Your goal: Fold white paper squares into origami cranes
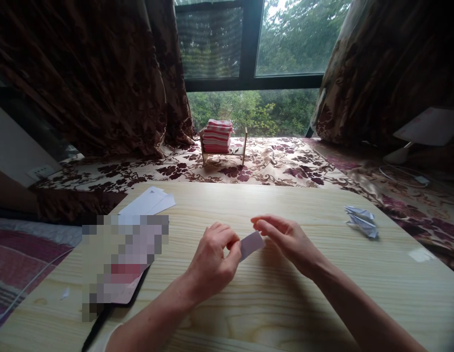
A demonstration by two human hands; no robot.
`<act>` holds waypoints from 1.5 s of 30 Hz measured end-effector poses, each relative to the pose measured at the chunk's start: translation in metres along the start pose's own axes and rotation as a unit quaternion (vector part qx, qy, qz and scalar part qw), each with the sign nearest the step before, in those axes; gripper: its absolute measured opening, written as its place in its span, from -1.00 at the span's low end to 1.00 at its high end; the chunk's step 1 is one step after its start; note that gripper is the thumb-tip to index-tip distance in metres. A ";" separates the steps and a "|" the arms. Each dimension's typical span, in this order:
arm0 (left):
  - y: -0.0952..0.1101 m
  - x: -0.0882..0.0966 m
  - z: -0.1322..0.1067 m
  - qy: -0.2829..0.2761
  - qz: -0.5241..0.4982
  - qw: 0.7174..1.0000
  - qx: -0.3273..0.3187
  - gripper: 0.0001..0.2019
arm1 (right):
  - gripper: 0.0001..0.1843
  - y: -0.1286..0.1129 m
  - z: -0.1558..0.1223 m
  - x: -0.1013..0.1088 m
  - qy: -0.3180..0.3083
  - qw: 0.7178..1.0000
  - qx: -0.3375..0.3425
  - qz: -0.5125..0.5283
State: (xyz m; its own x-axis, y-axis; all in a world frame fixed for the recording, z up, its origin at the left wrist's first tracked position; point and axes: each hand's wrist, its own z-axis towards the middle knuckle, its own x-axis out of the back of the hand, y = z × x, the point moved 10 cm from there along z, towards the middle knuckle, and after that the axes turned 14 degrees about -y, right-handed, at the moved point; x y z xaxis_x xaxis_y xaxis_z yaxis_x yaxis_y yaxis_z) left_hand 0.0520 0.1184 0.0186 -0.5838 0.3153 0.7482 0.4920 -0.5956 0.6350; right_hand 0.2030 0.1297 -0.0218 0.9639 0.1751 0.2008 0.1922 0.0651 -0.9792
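A small pale lilac piece of paper (251,244) is held just above a light wooden table (249,303). My left hand (212,261) pinches the paper's left end between thumb and curled fingers. My right hand (285,237) is at the paper's right end, its fingers stretched leftward and close together over the top edge; whether they grip it is hard to tell. Both forearms come in from the bottom edge.
Folded paper figures (362,221) lie at the table's right. White sheets (148,203) and a blurred-out flat item (124,259) sit at the left. Behind, a patterned cloth ledge carries a small wooden rack with striped red-white cloths (217,137); curtains flank a window.
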 end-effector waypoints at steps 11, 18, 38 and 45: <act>-0.003 -0.007 0.002 -0.028 -0.021 0.999 0.006 -0.76 | -0.68 -0.006 0.000 -0.043 -0.095 0.995 0.024 0.021; -0.003 -0.005 0.007 -0.024 -0.001 1.000 0.013 -0.72 | -0.73 -0.005 0.003 -0.036 -0.035 0.999 0.024 0.011; -0.002 -0.006 0.006 -0.021 -0.026 0.999 -0.004 -0.75 | -0.74 -0.009 0.001 -0.034 -0.065 0.997 0.030 0.015; -0.014 0.006 -0.001 -0.007 -0.065 0.996 0.058 -0.72 | -0.72 0.004 0.001 0.034 0.074 0.997 0.029 0.000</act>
State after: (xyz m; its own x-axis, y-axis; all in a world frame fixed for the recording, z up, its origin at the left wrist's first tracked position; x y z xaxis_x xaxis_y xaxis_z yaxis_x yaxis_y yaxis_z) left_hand 0.0412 0.1277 0.0137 -0.6385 0.3949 0.6606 0.4855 -0.4593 0.7438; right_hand 0.2361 0.1366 -0.0191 0.9814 0.0278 0.1899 0.1852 0.1231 -0.9750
